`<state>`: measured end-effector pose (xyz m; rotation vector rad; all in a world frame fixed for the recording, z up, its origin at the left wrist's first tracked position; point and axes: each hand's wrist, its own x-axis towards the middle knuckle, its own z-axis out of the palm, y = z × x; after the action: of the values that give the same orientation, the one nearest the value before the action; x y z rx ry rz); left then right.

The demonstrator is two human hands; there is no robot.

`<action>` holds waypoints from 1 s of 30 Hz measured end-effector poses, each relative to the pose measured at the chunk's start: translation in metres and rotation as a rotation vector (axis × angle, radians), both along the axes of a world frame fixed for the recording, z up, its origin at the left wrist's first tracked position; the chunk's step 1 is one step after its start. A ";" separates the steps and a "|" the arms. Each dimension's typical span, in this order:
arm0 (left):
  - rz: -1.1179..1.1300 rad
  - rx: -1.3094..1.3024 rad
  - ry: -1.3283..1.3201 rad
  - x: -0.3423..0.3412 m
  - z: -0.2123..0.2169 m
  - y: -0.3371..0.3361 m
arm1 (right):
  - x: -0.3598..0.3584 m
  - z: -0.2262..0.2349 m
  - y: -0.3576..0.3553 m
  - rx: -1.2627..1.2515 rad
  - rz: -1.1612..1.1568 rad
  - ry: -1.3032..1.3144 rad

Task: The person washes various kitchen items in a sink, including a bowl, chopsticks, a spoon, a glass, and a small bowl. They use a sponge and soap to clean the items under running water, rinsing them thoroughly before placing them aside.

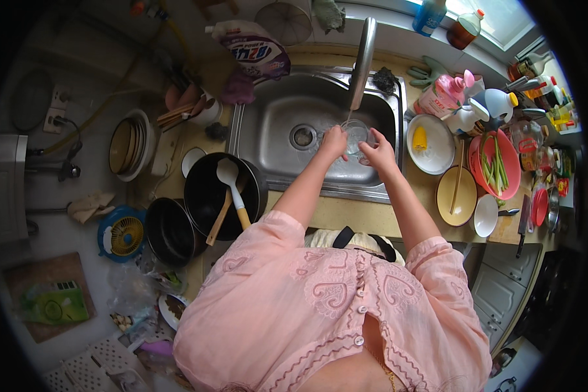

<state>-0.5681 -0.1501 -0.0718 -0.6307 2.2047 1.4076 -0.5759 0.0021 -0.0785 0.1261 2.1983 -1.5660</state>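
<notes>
Both of my hands are over the right part of a stainless steel sink [264, 124], beneath the tap [362, 72]. Between them is a clear, round glass vessel [356, 138]; whether it is a cup or a bowl I cannot make out. My left hand [335, 142] is closed at its left side, fingers curled in. My right hand [380, 153] grips the right side with thumb and fingers. A thin stream of water seems to run from the spout onto the glass. The round drain [302, 136] lies left of my hands.
Right of the sink stand a white bowl [441, 145], a yellow bowl [464, 185] with chopsticks, a red basin [517, 175] with green stalks, bottles and a knife [523, 225]. Left are a dark pot [198, 186] with a spoon and spatula, another pot [166, 228] and stacked bowls [151, 140].
</notes>
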 end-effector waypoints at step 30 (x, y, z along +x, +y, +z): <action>0.508 1.665 0.251 0.025 -0.047 0.018 | -0.013 0.004 -0.054 0.469 0.654 0.310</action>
<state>-0.5432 -0.1317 -0.1191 -0.3069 0.3265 2.8910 -0.5891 -0.0521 -0.0745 -0.6694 2.4451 -0.7390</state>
